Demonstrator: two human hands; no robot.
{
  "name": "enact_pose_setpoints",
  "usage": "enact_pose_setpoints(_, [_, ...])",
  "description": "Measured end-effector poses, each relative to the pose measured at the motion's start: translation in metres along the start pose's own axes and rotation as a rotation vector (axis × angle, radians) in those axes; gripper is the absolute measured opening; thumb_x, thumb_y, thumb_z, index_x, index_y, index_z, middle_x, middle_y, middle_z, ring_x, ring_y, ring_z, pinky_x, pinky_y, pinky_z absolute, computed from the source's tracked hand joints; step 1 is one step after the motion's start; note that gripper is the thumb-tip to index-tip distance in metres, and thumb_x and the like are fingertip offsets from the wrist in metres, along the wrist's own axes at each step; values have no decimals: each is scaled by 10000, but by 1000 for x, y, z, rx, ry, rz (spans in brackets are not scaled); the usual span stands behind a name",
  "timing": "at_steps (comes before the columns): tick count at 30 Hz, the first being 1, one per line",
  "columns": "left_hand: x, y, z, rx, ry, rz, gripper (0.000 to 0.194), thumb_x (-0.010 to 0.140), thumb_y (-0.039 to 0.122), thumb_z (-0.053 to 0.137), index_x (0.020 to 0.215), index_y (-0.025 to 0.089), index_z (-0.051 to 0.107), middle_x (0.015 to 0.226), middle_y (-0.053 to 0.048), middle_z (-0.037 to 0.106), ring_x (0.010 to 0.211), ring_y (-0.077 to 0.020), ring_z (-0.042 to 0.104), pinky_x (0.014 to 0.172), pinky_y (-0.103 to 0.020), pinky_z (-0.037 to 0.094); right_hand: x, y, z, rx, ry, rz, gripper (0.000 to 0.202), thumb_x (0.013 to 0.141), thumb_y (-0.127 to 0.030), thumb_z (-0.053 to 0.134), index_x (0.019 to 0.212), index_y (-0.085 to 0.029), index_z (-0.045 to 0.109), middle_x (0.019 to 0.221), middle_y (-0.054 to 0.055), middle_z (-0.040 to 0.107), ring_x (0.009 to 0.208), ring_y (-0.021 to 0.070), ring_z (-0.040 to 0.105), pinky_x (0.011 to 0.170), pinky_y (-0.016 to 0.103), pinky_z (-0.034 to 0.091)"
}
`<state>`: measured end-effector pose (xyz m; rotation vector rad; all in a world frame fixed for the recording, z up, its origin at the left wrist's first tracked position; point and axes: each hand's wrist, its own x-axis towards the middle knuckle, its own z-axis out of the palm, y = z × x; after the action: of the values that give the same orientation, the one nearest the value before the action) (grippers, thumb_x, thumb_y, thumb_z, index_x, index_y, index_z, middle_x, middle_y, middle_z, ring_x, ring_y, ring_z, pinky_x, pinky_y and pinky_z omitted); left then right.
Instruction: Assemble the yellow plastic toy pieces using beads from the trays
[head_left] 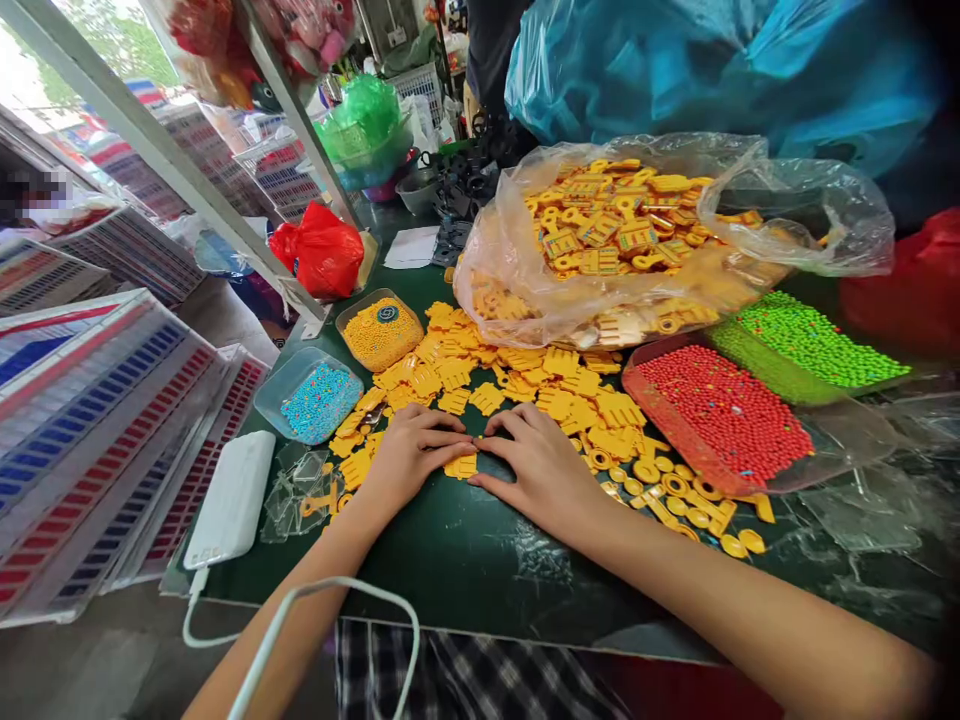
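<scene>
1. Bringing the left hand (421,447) to the upper edge of a flat yellow plastic piece (460,467) on the dark green table (450,560), with fingertips close together.
2. Reaching in from the other side with the right hand (534,462), thumb and index finger apart at the piece's right edge.
3. Perhaps touching a tiny part between both hands; cannot tell either grip as clenched or released.
4. Spread just beyond and beside the hands: loose yellow plastic parts (574,400).
5. Set left of these: clear tubs of blue beads (319,400) and yellow beads (384,332).
6. Set to the right: trays of red beads (724,410) and green beads (817,340).
</scene>
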<state>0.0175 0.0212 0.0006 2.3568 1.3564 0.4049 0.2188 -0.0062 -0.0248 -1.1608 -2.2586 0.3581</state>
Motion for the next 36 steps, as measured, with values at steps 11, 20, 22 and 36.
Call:
enact_pose_setpoints(11, [1, 5, -1, -64, 16, -15, 368, 994, 399, 439, 947, 255, 775, 1013, -43, 727, 938, -211, 593, 857, -364, 463, 1, 0, -1, -16, -7, -1, 258, 829, -412, 696, 965, -194, 713, 996, 83, 658, 969, 257, 539, 808, 408, 474])
enact_pose_setpoints(20, [1, 8, -2, -76, 16, 19, 260, 942, 379, 565, 870, 208, 746, 930, -42, 736, 886, -196, 631, 845, -352, 444, 0, 2, 1, -16, 7, -27, 253, 825, -387, 704, 996, -199, 701, 991, 73, 658, 950, 243, 542, 780, 386, 464])
enact_pose_setpoints(22, [1, 8, 0, -86, 41, 10, 249, 939, 374, 570, 869, 211, 745, 919, -40, 739, 879, -196, 635, 836, -351, 443, 0, 3, 2, -21, 17, -34, 251, 818, -374, 713, 994, -196, 703, 979, 71, 659, 942, 240, 541, 776, 383, 466])
enact_pose_setpoints(36, [11, 2, 6, -23, 106, -35, 123, 879, 307, 670, 881, 223, 760, 902, -35, 735, 892, -212, 632, 819, -355, 444, 1, 1, 1, -44, 11, -49, 186, 791, -360, 740, 883, -200, 716, 970, 61, 649, 932, 226, 534, 780, 366, 451])
